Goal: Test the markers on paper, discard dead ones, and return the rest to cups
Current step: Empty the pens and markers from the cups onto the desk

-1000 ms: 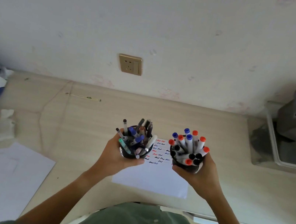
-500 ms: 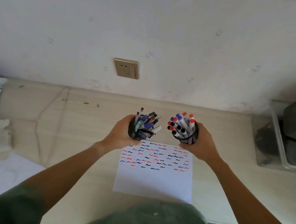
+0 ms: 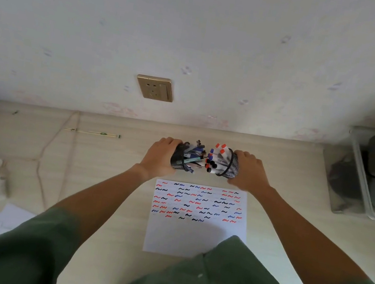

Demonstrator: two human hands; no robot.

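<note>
**Q:** Markers (image 3: 216,157), where are they?

**R:** Packed into two mesh cups, just beyond the paper (image 3: 197,222) at its 12 o'clock edge. The left cup (image 3: 178,160) sits at about 11, the right cup (image 3: 232,167) at about 1, nearly touching.

**Q:** And the grip on each?

**R:** The left hand (image 3: 158,157) is wrapped round the left cup, the right hand (image 3: 249,173) round the right cup, fingers curled over the mesh. Whether the bases are flat on the tabletop (image 3: 104,165) I cannot tell.

**Q:** What could go wrong?

**R:** Both cups tilt inward, mouths toward each other, so the marker ends almost meet. I judge that letting go while they lean could tip a cup and spill markers over the scribbled paper, mixing the sorted sets. The ends could also snag and drag a marker out. A wall socket (image 3: 155,88) lies at 12, well apart, no concern.
</note>
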